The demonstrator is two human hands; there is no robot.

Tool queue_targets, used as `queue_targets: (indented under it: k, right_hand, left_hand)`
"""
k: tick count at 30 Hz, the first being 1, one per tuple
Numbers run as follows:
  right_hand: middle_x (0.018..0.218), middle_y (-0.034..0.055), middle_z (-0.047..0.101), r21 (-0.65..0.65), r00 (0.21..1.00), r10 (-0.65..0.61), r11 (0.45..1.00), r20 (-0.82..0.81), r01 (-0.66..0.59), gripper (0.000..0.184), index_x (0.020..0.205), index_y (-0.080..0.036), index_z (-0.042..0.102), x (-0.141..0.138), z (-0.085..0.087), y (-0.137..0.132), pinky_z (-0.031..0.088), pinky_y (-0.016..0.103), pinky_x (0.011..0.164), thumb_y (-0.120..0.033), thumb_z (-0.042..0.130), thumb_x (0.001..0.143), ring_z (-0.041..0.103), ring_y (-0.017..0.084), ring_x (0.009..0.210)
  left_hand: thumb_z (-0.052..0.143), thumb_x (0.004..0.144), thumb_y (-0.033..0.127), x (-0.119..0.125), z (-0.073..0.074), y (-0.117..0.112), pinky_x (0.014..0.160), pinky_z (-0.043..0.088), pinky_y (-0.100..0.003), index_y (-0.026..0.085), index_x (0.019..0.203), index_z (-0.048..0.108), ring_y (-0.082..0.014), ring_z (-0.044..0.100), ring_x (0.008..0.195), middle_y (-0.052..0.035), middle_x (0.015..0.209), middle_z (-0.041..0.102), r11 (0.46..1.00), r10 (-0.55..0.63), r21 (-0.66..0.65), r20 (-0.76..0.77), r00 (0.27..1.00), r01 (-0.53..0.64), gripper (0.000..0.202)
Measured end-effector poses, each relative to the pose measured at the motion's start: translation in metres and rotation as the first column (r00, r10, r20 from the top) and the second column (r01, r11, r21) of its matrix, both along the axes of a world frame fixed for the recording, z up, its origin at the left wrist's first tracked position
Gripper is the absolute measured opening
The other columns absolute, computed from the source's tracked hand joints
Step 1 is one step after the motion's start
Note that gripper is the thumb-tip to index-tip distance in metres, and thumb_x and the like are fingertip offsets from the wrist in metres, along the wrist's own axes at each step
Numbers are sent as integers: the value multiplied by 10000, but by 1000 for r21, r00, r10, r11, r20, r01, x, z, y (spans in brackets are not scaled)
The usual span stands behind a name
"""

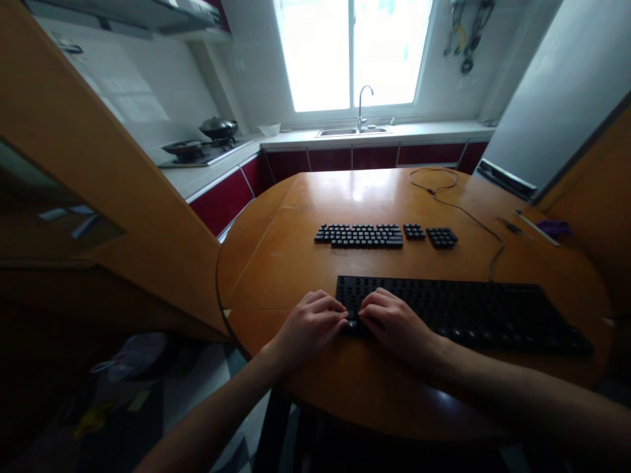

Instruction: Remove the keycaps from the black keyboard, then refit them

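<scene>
A black keyboard base point(468, 309) with its keys removed lies on the round wooden table point(296, 223) in front of me. My left hand point(308, 325) and my right hand point(394, 322) meet at its near left corner, fingers curled and pressed together around something small I cannot make out. Farther back, the removed black keycaps point(359, 235) lie laid out in keyboard order, with two smaller groups of keycaps point(434, 234) to their right.
The keyboard's cable point(458, 207) snakes across the table's far right. A thin tool and a purple item point(552, 228) lie at the right edge. Behind are a kitchen counter with a sink point(352, 131), a stove with pans point(202, 146) and a wooden door point(98, 164).
</scene>
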State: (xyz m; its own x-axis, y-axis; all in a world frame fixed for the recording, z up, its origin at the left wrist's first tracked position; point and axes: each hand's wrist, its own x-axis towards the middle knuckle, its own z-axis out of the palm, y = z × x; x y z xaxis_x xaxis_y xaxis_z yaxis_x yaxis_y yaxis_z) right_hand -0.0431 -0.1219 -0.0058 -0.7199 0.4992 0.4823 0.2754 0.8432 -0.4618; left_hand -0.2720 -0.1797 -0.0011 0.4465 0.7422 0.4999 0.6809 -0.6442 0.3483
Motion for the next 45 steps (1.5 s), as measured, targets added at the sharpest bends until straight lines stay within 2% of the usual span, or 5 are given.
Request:
queue_targets:
  k: [8,15,21,28,45]
  right_hand:
    - [954,88,652,180,968,-79,983,238,36,185,783,-174,682,0,14,-6,522,378,832,-218,607,946,561,233,926]
    - [956,83,656,94,979,-101,992,179,85,206,892,-165,703,1,23,-6,510,350,865,-276,560,991,579,216,935]
    - [1011,98,664,128,950,-253,964,184,232,215,1012,-170,740,-16,44,49,477,362,902,-229,535,980,578,243,1003]
    - [1141,151,607,256,860,-342,932,379,257,248,1033,-158,755,-65,37,120,431,359,959,-213,526,953,530,272,1093]
    - [1071,125,662,278,889,-210,955,407,99,204,980,-152,768,-88,18,151,391,366,962,-184,568,954,483,265,1105]
  left_hand:
    - [617,963,230,-1,1,-1,846,484,-355,220,898,742,-182,605,919,-39,981,728,1000,9,16,-85,996,-8,141]
    - [602,974,264,-2,18,3,906,504,-373,220,991,736,-202,597,1007,-60,1055,702,999,15,-44,-77,997,-18,142]
    - [631,951,275,-29,38,77,885,505,-378,200,1052,737,-214,602,976,-67,1006,703,981,181,74,-39,983,-178,165]
    - [735,860,240,-53,13,168,856,514,-365,218,949,797,-228,584,936,-63,959,682,930,366,88,-138,920,-356,110]
    - [638,918,207,-56,-14,172,849,509,-368,225,899,801,-208,592,887,-54,955,760,969,242,86,-153,958,-231,165]
